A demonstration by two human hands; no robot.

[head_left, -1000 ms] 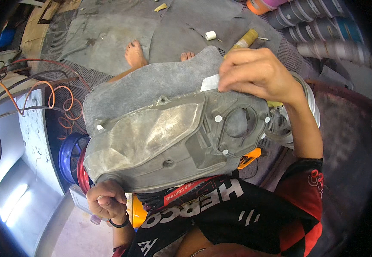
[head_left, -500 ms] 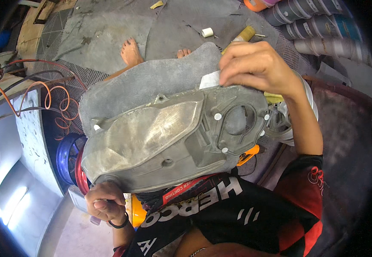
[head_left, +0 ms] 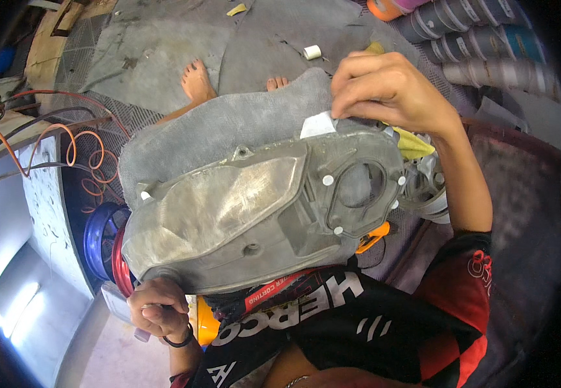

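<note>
A large grey metal engine cover [head_left: 228, 213] lies tilted across my lap, on a grey cloth [head_left: 209, 116]. White round plugs [head_left: 328, 180] sit in several holes around its opening at the right end. My left hand [head_left: 159, 305] is closed round the cover's near left corner. At the far right edge, my right hand [head_left: 393, 90] is closed in a pinch, with its fingertips at a white strip of tape or paper [head_left: 318, 126] that stands up from the rim. The ends of those fingers are partly hidden.
Beyond the cloth, a white roll [head_left: 312, 52] lies on the mat. Blue [head_left: 102, 239] and red wheel rims [head_left: 121, 262] stand at the left, near a coiled orange hose [head_left: 73, 145]. Yellow paper or cloth [head_left: 413, 143] lies under my right wrist. Several buckets [head_left: 461, 45] are stacked far right.
My right hand has shifted slightly, and more of the white strip shows. More of the yellow piece under my wrist is visible. My left hand keeps its hold.
</note>
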